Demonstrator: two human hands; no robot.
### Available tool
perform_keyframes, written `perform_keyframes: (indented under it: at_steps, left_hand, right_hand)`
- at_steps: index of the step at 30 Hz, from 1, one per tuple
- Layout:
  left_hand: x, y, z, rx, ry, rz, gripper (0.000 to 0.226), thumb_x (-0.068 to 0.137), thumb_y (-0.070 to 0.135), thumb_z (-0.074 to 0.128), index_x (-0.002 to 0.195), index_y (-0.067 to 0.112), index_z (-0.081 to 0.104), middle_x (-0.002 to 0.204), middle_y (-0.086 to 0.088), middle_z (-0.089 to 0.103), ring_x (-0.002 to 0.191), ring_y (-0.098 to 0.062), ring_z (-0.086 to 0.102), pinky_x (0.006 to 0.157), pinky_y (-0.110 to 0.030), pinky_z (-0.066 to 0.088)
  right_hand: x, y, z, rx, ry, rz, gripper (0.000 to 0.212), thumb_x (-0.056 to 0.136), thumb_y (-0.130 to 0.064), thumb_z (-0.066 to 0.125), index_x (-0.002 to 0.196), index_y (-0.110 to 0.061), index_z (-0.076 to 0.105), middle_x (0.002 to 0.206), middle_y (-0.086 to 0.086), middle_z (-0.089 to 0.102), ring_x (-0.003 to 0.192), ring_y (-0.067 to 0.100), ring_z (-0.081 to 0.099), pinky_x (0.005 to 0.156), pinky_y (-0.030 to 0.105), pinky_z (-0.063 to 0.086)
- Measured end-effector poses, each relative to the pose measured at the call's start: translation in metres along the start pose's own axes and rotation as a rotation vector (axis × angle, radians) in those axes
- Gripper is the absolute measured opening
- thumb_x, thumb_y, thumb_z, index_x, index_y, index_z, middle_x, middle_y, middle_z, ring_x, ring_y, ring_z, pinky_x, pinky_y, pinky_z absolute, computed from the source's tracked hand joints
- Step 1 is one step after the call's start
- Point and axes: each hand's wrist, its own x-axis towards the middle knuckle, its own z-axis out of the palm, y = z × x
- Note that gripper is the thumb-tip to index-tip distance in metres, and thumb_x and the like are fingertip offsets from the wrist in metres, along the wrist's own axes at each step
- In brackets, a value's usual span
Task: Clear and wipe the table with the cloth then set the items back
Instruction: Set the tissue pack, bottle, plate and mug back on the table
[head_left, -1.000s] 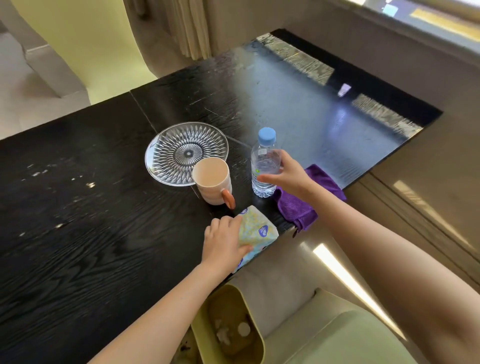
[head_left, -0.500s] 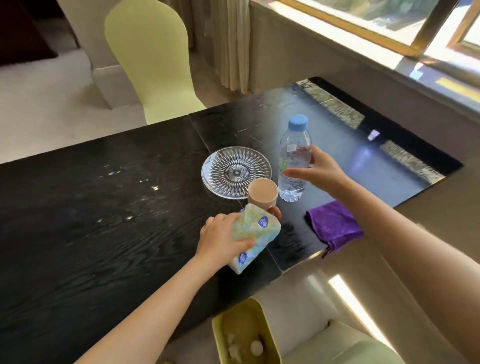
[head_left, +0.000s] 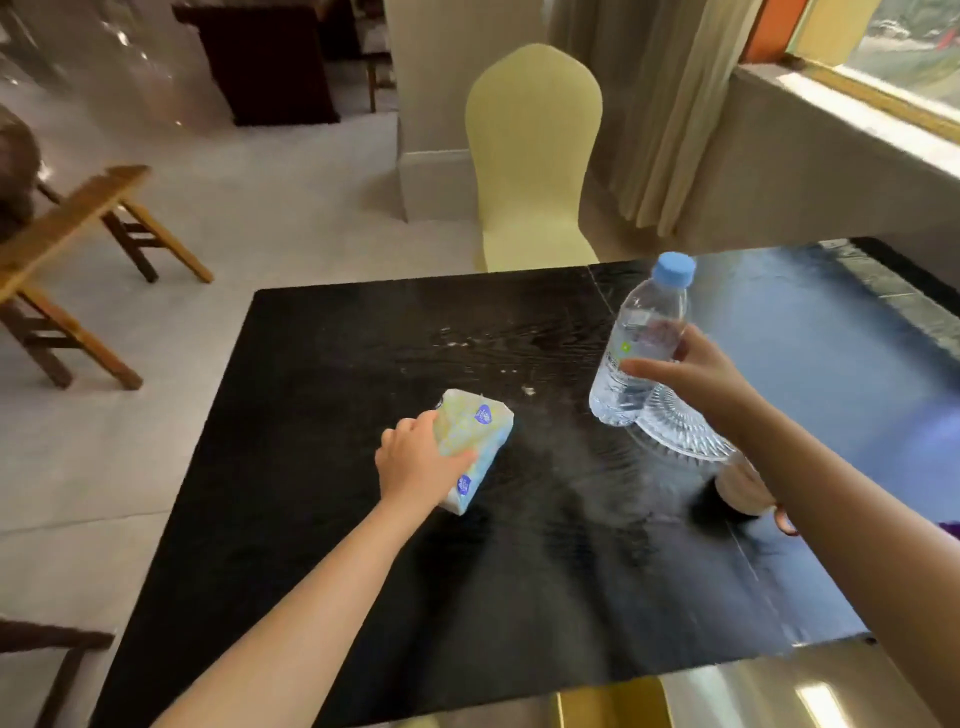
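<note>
In the head view, the left hand (head_left: 415, 462) is closed around a soft tissue pack (head_left: 475, 447), with the thumb laid along the near side and the fingers wrapped over the far edge. The pack is patterned in pale yellow and blue with small purple labels. Whether it rests on the black table (head_left: 322, 519) or is held just above it cannot be told.

The right hand (head_left: 696, 374) is wrapped around the middle of a clear water bottle (head_left: 639, 343), the thumb pointing toward nine o'clock across the label and the fingers curled behind. The bottle is tilted, its blue cap leaning toward one o'clock, and it is held clear of the tabletop.

Just beneath the bottle's base, at five o'clock from it, a ribbed glass plate (head_left: 675, 431) is seen, partly hidden by the right forearm. A beige cup (head_left: 743, 491) stands at five o'clock from the plate, also mostly covered by the arm. A sliver of purple cloth (head_left: 950, 529) shows at the right edge of the frame.

Pale crumbs or specks are scattered on the dark wood grain at twelve o'clock from the pack. A yellow covered chair (head_left: 530, 156) is placed at the far edge of the table. Wooden stools (head_left: 78, 249) stand on the light floor at ten o'clock, and curtains (head_left: 670, 104) hang beside a window at two o'clock.
</note>
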Motion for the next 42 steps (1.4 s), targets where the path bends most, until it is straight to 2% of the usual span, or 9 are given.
perform_keyframes:
  at_steps: [4, 10, 15, 19, 24, 29, 35, 39, 42]
  left_hand:
    - [0.026, -0.082, -0.026, -0.002, 0.094, -0.192, 0.07, 0.076, 0.055, 0.064, 0.133, 0.019, 0.046, 0.127, -0.007, 0.054, 0.117, -0.029, 0.048, 0.093, -0.038, 0.041]
    - [0.057, -0.174, -0.045, -0.027, 0.177, -0.401, 0.065, 0.073, 0.054, 0.065, 0.125, 0.016, 0.052, 0.12, -0.011, 0.059, 0.11, -0.033, 0.052, 0.089, -0.041, 0.045]
    - [0.089, -0.218, -0.036, -0.024, 0.204, -0.452, 0.065, 0.073, 0.052, 0.066, 0.124, 0.014, 0.052, 0.12, -0.012, 0.058, 0.111, -0.033, 0.051, 0.089, -0.042, 0.043]
    - [0.111, -0.239, -0.028, -0.027, 0.22, -0.455, 0.065, 0.075, 0.051, 0.066, 0.126, 0.013, 0.05, 0.122, -0.013, 0.056, 0.113, -0.034, 0.05, 0.09, -0.042, 0.042]
    - [0.124, -0.253, -0.021, -0.026, 0.237, -0.481, 0.066, 0.077, 0.048, 0.067, 0.127, 0.01, 0.047, 0.126, -0.015, 0.053, 0.116, -0.035, 0.047, 0.093, -0.044, 0.04]
    - [0.128, -0.26, -0.01, -0.054, 0.183, -0.504, 0.065, 0.079, 0.046, 0.067, 0.129, 0.01, 0.044, 0.13, -0.014, 0.049, 0.121, -0.033, 0.043, 0.098, -0.044, 0.036]
    - [0.127, -0.263, -0.008, -0.053, 0.171, -0.506, 0.069, 0.079, 0.048, 0.065, 0.132, 0.01, 0.04, 0.132, -0.014, 0.047, 0.121, -0.032, 0.042, 0.098, -0.043, 0.036]
    - [0.127, -0.262, -0.011, -0.044, 0.126, -0.504, 0.074, 0.079, 0.052, 0.064, 0.136, 0.011, 0.037, 0.136, -0.014, 0.045, 0.124, -0.031, 0.04, 0.1, -0.043, 0.036]
    - [0.124, -0.258, -0.016, -0.014, 0.106, -0.485, 0.08, 0.078, 0.052, 0.065, 0.14, 0.013, 0.031, 0.145, -0.014, 0.035, 0.131, -0.033, 0.034, 0.105, -0.046, 0.032]
  right_hand:
    - [0.024, -0.008, 0.087, 0.014, -0.099, 0.0, 0.062, 0.068, -0.015, 0.082, 0.124, -0.015, 0.055, 0.11, 0.005, 0.068, 0.101, 0.019, 0.066, 0.089, 0.034, 0.052]
    - [0.051, -0.014, 0.211, 0.02, -0.288, 0.016, 0.058, 0.073, -0.007, 0.078, 0.124, -0.017, 0.052, 0.107, -0.001, 0.067, 0.103, 0.019, 0.065, 0.091, 0.035, 0.051]
    - [0.074, -0.004, 0.294, 0.011, -0.392, 0.036, 0.065, 0.072, -0.009, 0.079, 0.129, -0.017, 0.049, 0.116, 0.002, 0.067, 0.105, 0.017, 0.065, 0.091, 0.032, 0.052]
    - [0.094, 0.01, 0.338, -0.03, -0.451, 0.045, 0.067, 0.069, -0.013, 0.081, 0.128, -0.018, 0.049, 0.119, 0.004, 0.066, 0.109, 0.019, 0.064, 0.099, 0.042, 0.051]
    - [0.111, 0.014, 0.378, -0.062, -0.494, 0.038, 0.07, 0.068, -0.015, 0.081, 0.128, -0.019, 0.047, 0.121, 0.004, 0.064, 0.112, 0.02, 0.063, 0.1, 0.044, 0.05]
    - [0.12, 0.013, 0.402, -0.093, -0.545, 0.031, 0.071, 0.068, -0.018, 0.081, 0.129, -0.022, 0.046, 0.123, -0.001, 0.063, 0.114, 0.017, 0.061, 0.101, 0.042, 0.049]
    - [0.123, 0.016, 0.405, -0.128, -0.573, 0.043, 0.072, 0.069, -0.02, 0.081, 0.131, -0.025, 0.044, 0.125, -0.003, 0.061, 0.115, 0.016, 0.059, 0.103, 0.041, 0.048]
    - [0.124, 0.013, 0.403, -0.196, -0.604, 0.051, 0.077, 0.063, -0.031, 0.082, 0.13, -0.026, 0.043, 0.125, -0.004, 0.062, 0.115, 0.016, 0.06, 0.103, 0.043, 0.048]
    - [0.12, 0.01, 0.398, -0.209, -0.644, 0.072, 0.079, 0.071, -0.02, 0.08, 0.136, -0.024, 0.037, 0.131, -0.004, 0.057, 0.12, 0.015, 0.054, 0.106, 0.038, 0.043]
